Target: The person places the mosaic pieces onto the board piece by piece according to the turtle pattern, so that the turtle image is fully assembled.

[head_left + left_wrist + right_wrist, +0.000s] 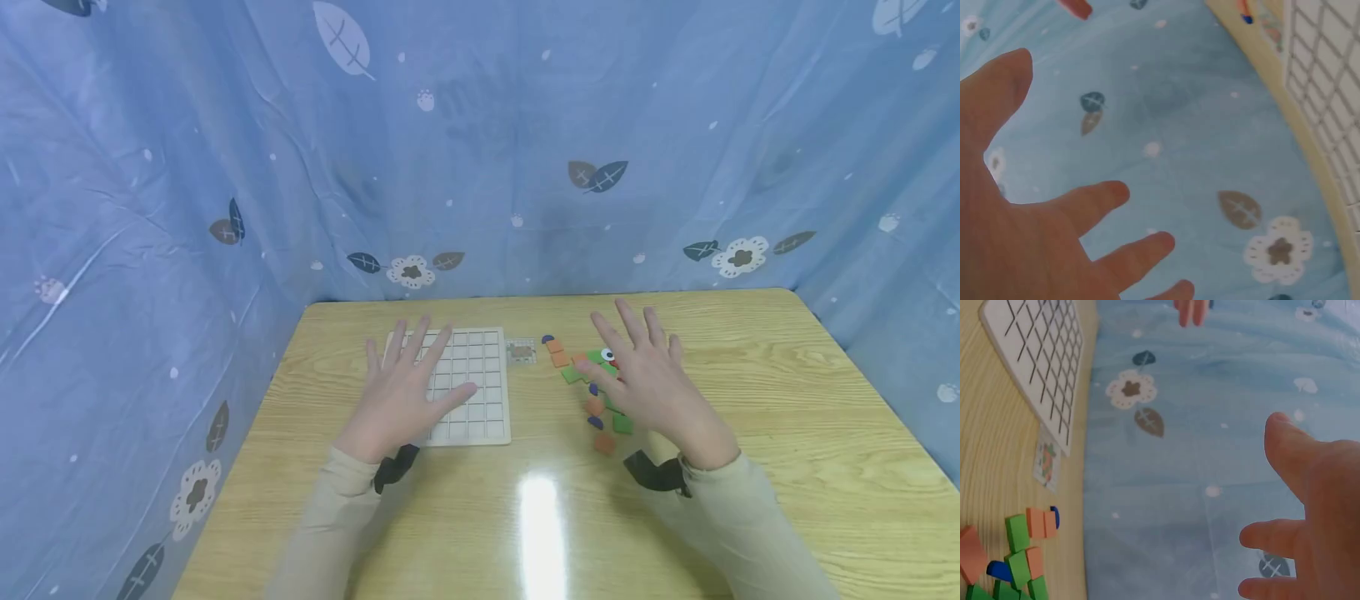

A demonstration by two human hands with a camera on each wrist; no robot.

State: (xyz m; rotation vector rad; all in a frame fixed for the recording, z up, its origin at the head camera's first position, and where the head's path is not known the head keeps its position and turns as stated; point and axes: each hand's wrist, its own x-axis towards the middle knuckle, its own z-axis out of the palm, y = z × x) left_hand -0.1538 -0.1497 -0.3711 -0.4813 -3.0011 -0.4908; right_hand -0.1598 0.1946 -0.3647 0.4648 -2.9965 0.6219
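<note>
Fingers spread wide, my left hand (405, 387) hovers above a white grid board (480, 429) and covers part of its left side. My right hand (652, 379), its fingers also splayed, is over a loose group of small tiles and hides some of them. Orange tiles (560, 358), green tiles (622, 423) and dark blue half-round pieces (595, 422) lie in that group, along with a round white eye piece (608, 355). Both palms hold nothing. The right wrist view shows the green tiles (1017, 532) and orange tiles (1035, 523) beside the board (1032, 381).
A small printed card (521, 351) lies against the board's right edge. The wooden table (810, 417) backs onto a blue curtain (525, 167) with leaf and flower prints, which also hangs at both sides. A bright reflection shows near the table's front.
</note>
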